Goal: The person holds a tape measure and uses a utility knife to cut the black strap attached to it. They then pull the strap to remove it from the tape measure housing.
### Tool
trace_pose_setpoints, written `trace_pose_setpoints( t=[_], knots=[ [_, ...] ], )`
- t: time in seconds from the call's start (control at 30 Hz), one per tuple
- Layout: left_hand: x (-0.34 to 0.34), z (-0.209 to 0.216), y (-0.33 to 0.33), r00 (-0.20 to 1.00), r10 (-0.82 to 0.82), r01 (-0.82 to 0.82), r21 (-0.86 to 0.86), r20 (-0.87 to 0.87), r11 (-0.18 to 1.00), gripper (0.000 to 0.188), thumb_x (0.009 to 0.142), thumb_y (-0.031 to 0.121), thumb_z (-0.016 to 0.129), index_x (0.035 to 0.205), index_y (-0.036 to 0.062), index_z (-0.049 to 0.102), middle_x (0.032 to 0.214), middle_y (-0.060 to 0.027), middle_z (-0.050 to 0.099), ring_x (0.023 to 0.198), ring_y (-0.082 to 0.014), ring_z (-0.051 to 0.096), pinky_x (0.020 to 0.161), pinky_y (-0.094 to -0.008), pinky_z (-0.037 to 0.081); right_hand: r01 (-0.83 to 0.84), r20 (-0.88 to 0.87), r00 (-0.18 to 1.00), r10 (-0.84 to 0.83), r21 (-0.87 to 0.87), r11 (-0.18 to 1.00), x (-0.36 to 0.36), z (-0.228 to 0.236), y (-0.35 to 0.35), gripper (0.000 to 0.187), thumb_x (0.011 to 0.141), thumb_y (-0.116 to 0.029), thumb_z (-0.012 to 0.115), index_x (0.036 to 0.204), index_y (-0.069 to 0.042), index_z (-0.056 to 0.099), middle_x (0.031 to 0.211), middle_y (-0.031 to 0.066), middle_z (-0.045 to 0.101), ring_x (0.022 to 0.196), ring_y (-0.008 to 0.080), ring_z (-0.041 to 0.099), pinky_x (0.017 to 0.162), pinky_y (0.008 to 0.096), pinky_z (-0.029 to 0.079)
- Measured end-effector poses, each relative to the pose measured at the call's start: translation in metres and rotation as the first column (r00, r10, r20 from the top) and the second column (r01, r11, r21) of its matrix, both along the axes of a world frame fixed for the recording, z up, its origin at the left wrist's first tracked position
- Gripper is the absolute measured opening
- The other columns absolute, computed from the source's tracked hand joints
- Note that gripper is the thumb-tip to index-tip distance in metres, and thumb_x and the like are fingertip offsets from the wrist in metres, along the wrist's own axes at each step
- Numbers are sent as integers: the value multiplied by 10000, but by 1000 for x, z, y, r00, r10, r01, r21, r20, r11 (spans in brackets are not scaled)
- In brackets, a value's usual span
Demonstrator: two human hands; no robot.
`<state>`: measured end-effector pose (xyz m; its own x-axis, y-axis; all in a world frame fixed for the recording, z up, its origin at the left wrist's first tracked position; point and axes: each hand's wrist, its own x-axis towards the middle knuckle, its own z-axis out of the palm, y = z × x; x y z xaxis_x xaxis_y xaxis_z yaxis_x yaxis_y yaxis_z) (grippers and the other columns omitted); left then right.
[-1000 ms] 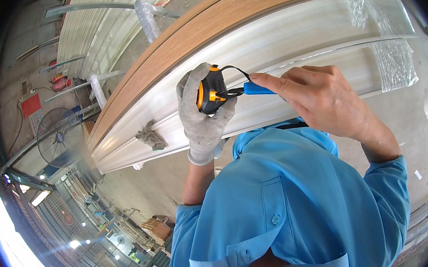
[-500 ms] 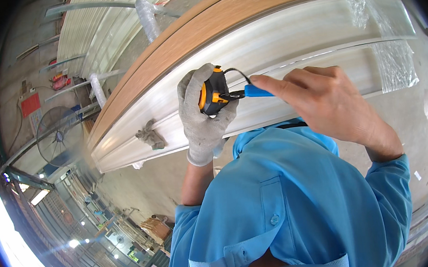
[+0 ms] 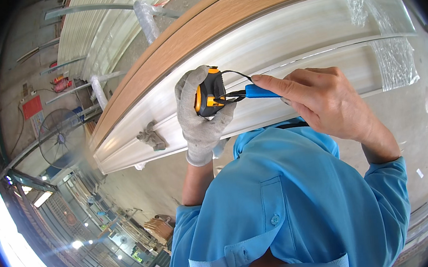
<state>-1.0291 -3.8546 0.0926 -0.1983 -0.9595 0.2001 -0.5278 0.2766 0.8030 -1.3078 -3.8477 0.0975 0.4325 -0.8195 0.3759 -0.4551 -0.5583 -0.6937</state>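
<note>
L hand (image 3: 192, 116) grips tape msr (image 3: 212, 90), R hand (image 3: 329, 102) pinches blue tab (image 3: 262, 91); 1 glove (image 3: 152, 138) on panels (image 3: 316, 25), fan (image 3: 62, 139) in bg!

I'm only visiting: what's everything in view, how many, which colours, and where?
Tape measure: one, black and orange, centre
Strap: one loop, black, beside it
Tab: one, blue, at the strap's end
Pale panels: several, whitish, middle
Crumpled glove-like item: one, grey, left
Plastic wrap: uncountable, clear, right
Wood-grain board: at least one, brown, upper middle
Long strips: many, cream, upper left
Fan: one, dark, left
Distant clutter: uncountable, mixed, lower left
Shirt: one, blue, lower middle
Left hand: one, grey-gloved, around the tape measure
Right hand: one, bare, holding the tab
</note>
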Motion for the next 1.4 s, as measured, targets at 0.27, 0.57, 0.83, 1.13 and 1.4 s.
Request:
trace_pose_setpoints(
  t=[0.27, 0.57, 0.83, 1.13, 1.4],
  knots=[
    [-8, 3, 1, 994, 37, -28, -84, 100, 996, 813, 619, -32, 860, 1380, 52, 586, 1278, -172, 604, 1180, -335, 571, 996, -419, 506, 27, -151, 988, -34, -47, 999, 3, 12, 6, 578, 797, 68, 721, 1349, -101, 699, 792, 93, 714, 653, 204, 686, 575, 340, 584],
    [-9, 5, 4, 996, 72, -71, -19, 44, 997, 809, 633, -24, 856, 1390, 64, 585, 1281, -176, 593, 1187, -346, 568, 1009, -421, 504, 30, -74, 997, -35, -73, 997, 0, 5, 6, 686, 749, -19, 702, 1421, -148, 641, 723, 40, 606, 647, 204, 652, 531, 326, 526],
    [-12, 7, 4, 994, 63, -59, -39, 91, 997, 819, 641, 6, 873, 1402, 71, 579, 1266, -177, 587, 1186, -331, 571, 1000, -413, 511, 51, -135, 989, -61, -80, 996, 1, 1, 11, 679, 766, -31, 706, 1429, -161, 636, 717, 33, 587, 625, 188, 646, 513, 325, 521],
    [-12, 10, 3, 992, 78, -75, -31, 104, 997, 829, 653, 8, 874, 1420, 76, 568, 1278, -176, 575, 1179, -331, 575, 992, -414, 511, 60, -148, 986, -78, -123, 991, 5, 2, 12, 677, 787, -54, 715, 1447, -162, 615, 723, 23, 555, 609, 169, 624, 493, 317, 517],
    [-21, 10, 5, 978, 179, -176, -36, 108, 984, 833, 650, -69, 846, 1421, 85, 570, 1305, -165, 533, 1143, -307, 607, 934, -382, 552, 86, -329, 931, -161, -233, 969, 21, 2, 26, 764, 810, -40, 705, 1542, -172, 532, 911, 66, 561, 675, 161, 569, 563, 317, 547]
  ],
)
